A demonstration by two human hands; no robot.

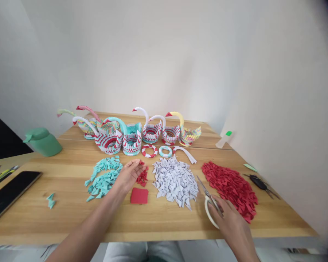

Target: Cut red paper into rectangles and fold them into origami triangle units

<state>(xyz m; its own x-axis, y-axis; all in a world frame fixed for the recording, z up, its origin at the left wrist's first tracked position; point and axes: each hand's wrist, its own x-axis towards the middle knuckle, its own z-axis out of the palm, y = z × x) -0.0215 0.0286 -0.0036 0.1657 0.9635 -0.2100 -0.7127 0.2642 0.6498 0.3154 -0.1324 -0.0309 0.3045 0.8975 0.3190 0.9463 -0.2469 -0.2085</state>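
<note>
Here, the right hand grips scissors by the handles, its grip closed round them, with the blades pointing away from the person between the white pile and the big red pile. The left hand is over the small red pile, its thumb and fingers close together. A red piece shows at the fingertips, but I cannot tell whether that grip has hold of it.

Just below the small red pile, on the near side, red paper lies flat on the surface. The teal pile is left of it. Farther back stand seven folded swans, with a red-and-white ring, a teal-and-white ring and a loose white neck lying in front of them. A phone lies at far left, keys at far right.
</note>
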